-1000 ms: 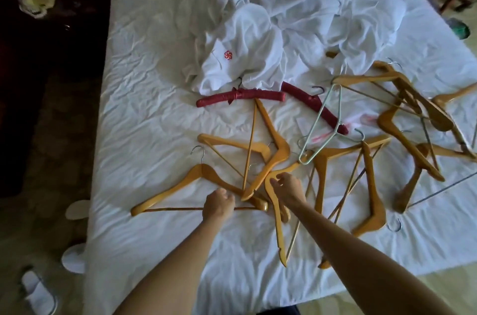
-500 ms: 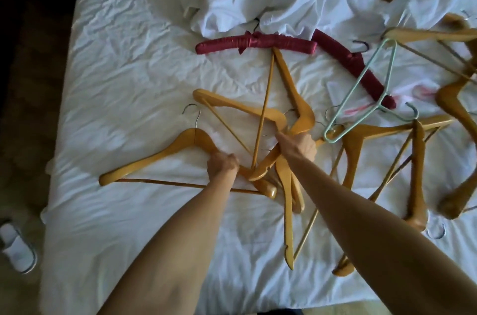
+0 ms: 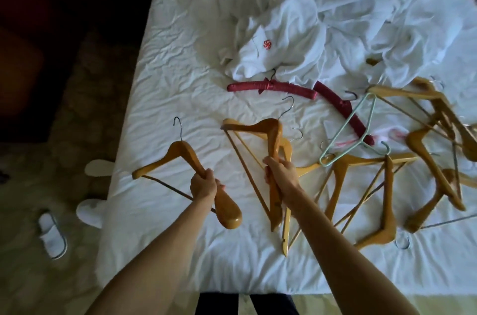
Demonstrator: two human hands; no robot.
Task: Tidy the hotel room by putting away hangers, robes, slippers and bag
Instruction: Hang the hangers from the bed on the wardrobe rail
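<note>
1. Left hand point(image 3: 204, 184) has its fingers curled round one arm of a golden wooden hanger with a dark metal hook point(image 3: 180, 159); the hanger is lifted above the near left part of the white-sheeted bed point(image 3: 165, 87).
2. Right hand point(image 3: 280, 175) has its fingers wrapped round a bundle of similar wooden hangers point(image 3: 273, 149), apparently two or three; the exact count cannot be told. Their hooks point away from the person.
3. More wooden hangers point(image 3: 387, 185) lie tangled on the right of the bed, with a pale green wire hanger point(image 3: 361, 123) and two dark red padded hangers point(image 3: 281, 86) beyond them. A crumpled white robe with a red emblem point(image 3: 284, 43) lies farther up the bed; white slippers point(image 3: 53, 234) are on the floor to the left.
4. Judgement: the gathering step goes best if the left hanger joins the bundle with all hooks turned one way.
5. Risk: crossbars snag when stacked crossed; lift each clear of the tangle.
</note>
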